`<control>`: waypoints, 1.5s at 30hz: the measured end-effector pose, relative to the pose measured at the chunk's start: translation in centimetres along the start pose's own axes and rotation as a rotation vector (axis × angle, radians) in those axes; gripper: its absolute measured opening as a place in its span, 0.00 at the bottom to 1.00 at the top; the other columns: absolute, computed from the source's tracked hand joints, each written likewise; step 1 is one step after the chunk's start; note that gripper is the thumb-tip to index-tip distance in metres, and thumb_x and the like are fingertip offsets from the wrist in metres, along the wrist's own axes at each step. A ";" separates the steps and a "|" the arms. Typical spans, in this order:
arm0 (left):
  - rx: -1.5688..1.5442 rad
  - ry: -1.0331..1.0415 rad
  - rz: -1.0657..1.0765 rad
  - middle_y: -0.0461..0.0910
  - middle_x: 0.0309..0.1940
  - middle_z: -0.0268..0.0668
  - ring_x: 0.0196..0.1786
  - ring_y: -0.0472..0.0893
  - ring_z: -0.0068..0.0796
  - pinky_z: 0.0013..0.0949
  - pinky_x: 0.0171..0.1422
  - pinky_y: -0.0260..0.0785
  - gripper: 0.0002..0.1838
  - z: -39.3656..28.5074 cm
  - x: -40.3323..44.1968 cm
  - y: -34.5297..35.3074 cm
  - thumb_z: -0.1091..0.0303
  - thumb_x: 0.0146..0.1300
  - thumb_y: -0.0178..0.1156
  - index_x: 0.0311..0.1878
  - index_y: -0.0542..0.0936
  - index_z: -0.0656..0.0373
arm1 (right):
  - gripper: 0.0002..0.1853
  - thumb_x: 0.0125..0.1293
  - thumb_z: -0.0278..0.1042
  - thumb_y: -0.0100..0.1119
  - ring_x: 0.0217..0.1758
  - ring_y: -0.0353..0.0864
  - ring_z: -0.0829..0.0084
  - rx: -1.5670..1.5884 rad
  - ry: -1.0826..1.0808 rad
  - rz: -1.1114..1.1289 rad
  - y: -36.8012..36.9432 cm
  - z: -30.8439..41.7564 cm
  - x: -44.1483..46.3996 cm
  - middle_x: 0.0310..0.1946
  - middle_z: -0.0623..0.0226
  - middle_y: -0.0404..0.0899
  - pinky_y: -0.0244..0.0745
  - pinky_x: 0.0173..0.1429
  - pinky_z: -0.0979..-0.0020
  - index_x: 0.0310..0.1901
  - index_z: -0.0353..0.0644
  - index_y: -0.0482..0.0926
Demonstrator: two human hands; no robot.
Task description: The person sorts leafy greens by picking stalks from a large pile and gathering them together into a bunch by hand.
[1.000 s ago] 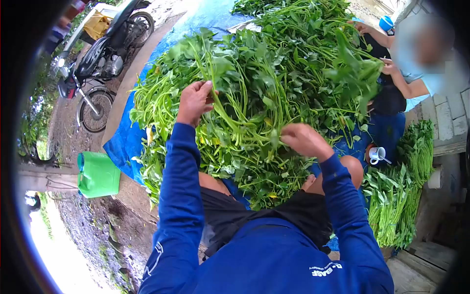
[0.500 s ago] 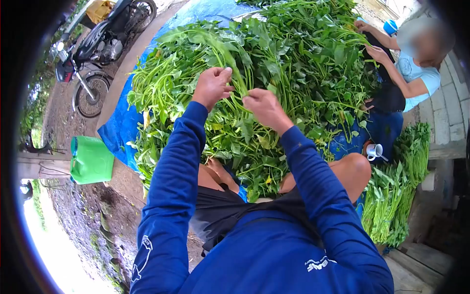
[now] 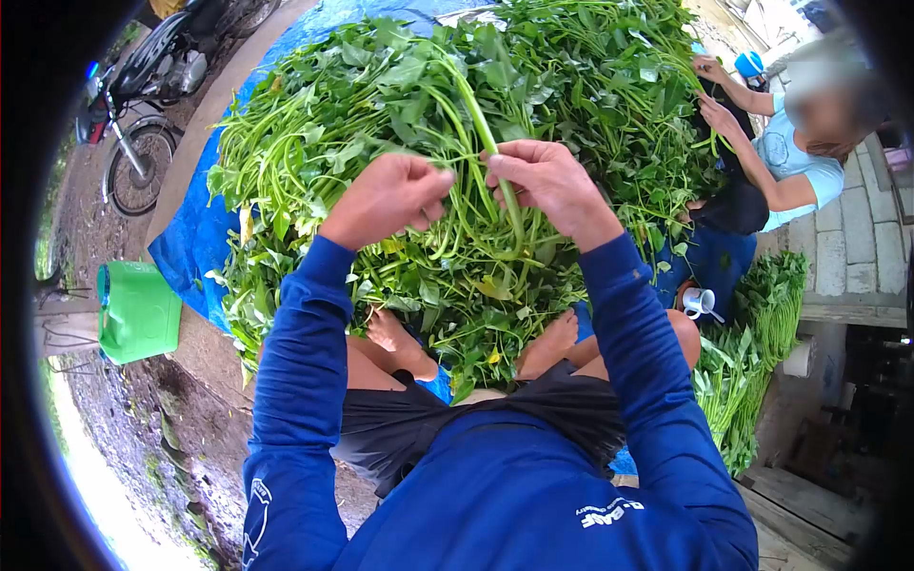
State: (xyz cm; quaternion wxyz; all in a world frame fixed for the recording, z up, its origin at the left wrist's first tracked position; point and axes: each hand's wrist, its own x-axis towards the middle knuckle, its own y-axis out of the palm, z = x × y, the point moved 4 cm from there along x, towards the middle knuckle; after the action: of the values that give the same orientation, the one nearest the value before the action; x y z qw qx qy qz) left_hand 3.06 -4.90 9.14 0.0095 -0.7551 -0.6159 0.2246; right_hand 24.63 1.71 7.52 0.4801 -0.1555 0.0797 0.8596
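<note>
My right hand (image 3: 552,188) pinches a long green water spinach stem (image 3: 473,107) between thumb and fingers; its upper part leans up and left, and the lower end hangs below my hand. To its left, my left hand (image 3: 392,198) is closed with thumb and fingertips together, slightly blurred. Whether a small piece is in that pinch, I cannot make out. Beneath both hands spreads a big heap of leafy water spinach (image 3: 314,133), its pale stems pointing mostly left and toward me.
A blue tarp (image 3: 190,243) lies under the heap. Bundled greens (image 3: 728,390) and a white mug (image 3: 698,303) are at right. Another person (image 3: 790,162) handles greens at upper right. A green jerrycan (image 3: 140,312) and a motorcycle (image 3: 143,143) stand at left.
My left hand has come down and nearer to me, its fingers now closed. My right hand stays on the stem, turned more upright. The view has shifted a little.
</note>
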 end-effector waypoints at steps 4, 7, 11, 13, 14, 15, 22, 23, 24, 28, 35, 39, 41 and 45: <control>-0.091 -0.033 -0.215 0.86 0.28 0.36 0.25 0.84 0.23 0.27 0.27 0.75 0.27 0.1 1.3 1.2 0.44 0.76 0.65 0.36 0.86 0.63 | 0.17 0.73 0.38 0.67 0.35 0.83 0.80 -0.413 -0.142 0.034 4.2 1.9 -0.2 0.37 0.68 0.89 0.79 0.41 0.74 0.55 0.35 0.88; -0.248 -0.066 -0.303 0.86 0.29 0.37 0.26 0.85 0.24 0.28 0.28 0.77 0.26 1.7 2.1 0.2 0.45 0.75 0.65 0.36 0.85 0.63 | 0.11 0.69 0.33 0.67 0.29 0.80 0.73 -0.543 -0.542 -0.173 4.9 3.7 -1.1 0.29 0.62 0.85 0.75 0.37 0.64 0.45 0.34 0.88; -0.285 -0.124 -0.310 0.84 0.32 0.36 0.28 0.87 0.25 0.28 0.30 0.79 0.21 2.7 1.6 -2.8 0.49 0.77 0.64 0.40 0.84 0.61 | 0.08 0.66 0.28 0.68 0.34 0.87 0.62 -0.478 -0.500 -0.104 3.6 6.5 -11.0 0.35 0.55 0.88 0.81 0.44 0.62 0.44 0.35 0.88; -0.280 -0.140 -0.220 0.82 0.34 0.33 0.30 0.87 0.25 0.29 0.34 0.82 0.20 3.4 1.7 -4.3 0.48 0.79 0.63 0.44 0.81 0.58 | 0.13 0.66 0.28 0.67 0.46 0.88 0.53 -0.486 -0.193 0.262 4.4 2.2 -13.6 0.46 0.48 0.88 0.83 0.54 0.57 0.51 0.36 0.86; -0.291 -0.141 -0.197 0.82 0.35 0.33 0.31 0.87 0.25 0.30 0.35 0.82 0.20 3.6 1.7 -4.7 0.47 0.79 0.63 0.44 0.81 0.58 | 0.15 0.66 0.28 0.68 0.50 0.87 0.51 -0.675 -0.263 0.182 5.0 0.2 -14.0 0.50 0.47 0.87 0.82 0.57 0.55 0.54 0.36 0.85; -0.303 -0.149 -0.166 0.82 0.35 0.32 0.31 0.87 0.25 0.30 0.36 0.83 0.21 3.9 1.7 -4.9 0.46 0.79 0.62 0.45 0.80 0.57 | 0.18 0.66 0.29 0.69 0.54 0.86 0.49 -0.860 -0.323 0.096 5.8 -2.5 -13.8 0.54 0.45 0.85 0.81 0.61 0.53 0.56 0.36 0.84; -0.411 -0.182 -0.091 0.83 0.35 0.31 0.32 0.87 0.23 0.30 0.37 0.85 0.19 3.6 1.6 -3.1 0.46 0.78 0.64 0.46 0.81 0.54 | 0.17 0.67 0.30 0.70 0.48 0.87 0.48 -0.693 -0.684 -0.368 6.3 -6.0 -7.3 0.45 0.49 0.87 0.80 0.58 0.49 0.55 0.36 0.83; -0.415 -0.196 -0.099 0.82 0.35 0.31 0.33 0.87 0.24 0.32 0.39 0.85 0.20 3.7 1.7 -3.5 0.45 0.78 0.64 0.46 0.81 0.54 | 0.16 0.67 0.30 0.70 0.46 0.87 0.48 -0.655 -0.682 -0.376 6.2 -6.5 -6.8 0.43 0.50 0.87 0.80 0.56 0.49 0.55 0.36 0.83; -0.361 -0.234 -0.123 0.82 0.34 0.29 0.31 0.86 0.21 0.29 0.35 0.83 0.19 3.8 1.7 -3.9 0.46 0.76 0.66 0.45 0.82 0.53 | 0.16 0.67 0.29 0.70 0.44 0.87 0.49 -0.615 -0.677 -0.378 6.2 -7.1 -6.9 0.41 0.52 0.87 0.80 0.54 0.49 0.55 0.35 0.83; -0.313 -0.233 -0.234 0.81 0.30 0.24 0.24 0.78 0.16 0.22 0.25 0.72 0.15 6.5 2.9 -4.5 0.50 0.73 0.69 0.42 0.83 0.52 | 0.15 0.68 0.27 0.69 0.37 0.86 0.49 -0.499 -0.770 -0.347 7.0 -5.9 -7.9 0.36 0.52 0.85 0.82 0.43 0.54 0.55 0.34 0.83; -0.423 -0.047 -0.289 0.85 0.30 0.29 0.21 0.74 0.11 0.19 0.21 0.65 0.16 6.9 4.1 -4.2 0.53 0.78 0.65 0.42 0.84 0.57 | 0.11 0.66 0.32 0.61 0.36 0.86 0.43 -0.482 -0.518 -0.339 8.1 -7.0 -7.0 0.33 0.45 0.85 0.81 0.43 0.48 0.41 0.31 0.85; -0.359 0.059 -0.501 0.83 0.28 0.25 0.21 0.72 0.08 0.16 0.21 0.64 0.15 5.2 3.8 -5.1 0.53 0.80 0.63 0.42 0.84 0.54 | 0.15 0.67 0.38 0.59 0.35 0.85 0.42 -0.690 -0.029 0.167 10.1 -11.1 -6.7 0.33 0.44 0.86 0.79 0.44 0.46 0.35 0.32 0.85; -0.541 0.042 -0.534 0.84 0.31 0.26 0.23 0.74 0.08 0.17 0.23 0.69 0.15 5.5 4.1 -7.3 0.52 0.80 0.64 0.46 0.84 0.54 | 0.15 0.69 0.39 0.58 0.34 0.84 0.45 -0.773 0.169 0.467 11.7 -14.0 -8.3 0.34 0.45 0.86 0.77 0.42 0.48 0.33 0.34 0.84; -0.460 0.001 -0.470 0.85 0.32 0.25 0.25 0.76 0.07 0.17 0.25 0.72 0.15 5.0 2.6 -7.3 0.50 0.79 0.64 0.49 0.83 0.53 | 0.17 0.62 0.38 0.77 0.30 0.75 0.67 -0.296 -0.349 0.009 11.0 -13.4 -9.1 0.30 0.63 0.74 0.74 0.37 0.61 0.40 0.37 0.78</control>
State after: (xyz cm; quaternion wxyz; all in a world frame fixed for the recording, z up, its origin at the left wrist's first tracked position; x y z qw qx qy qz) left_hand -5.08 -2.06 5.92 -0.1095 -0.5748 -0.8078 0.0710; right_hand 22.32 -15.17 -2.07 0.4546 -0.0728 -0.1306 0.8781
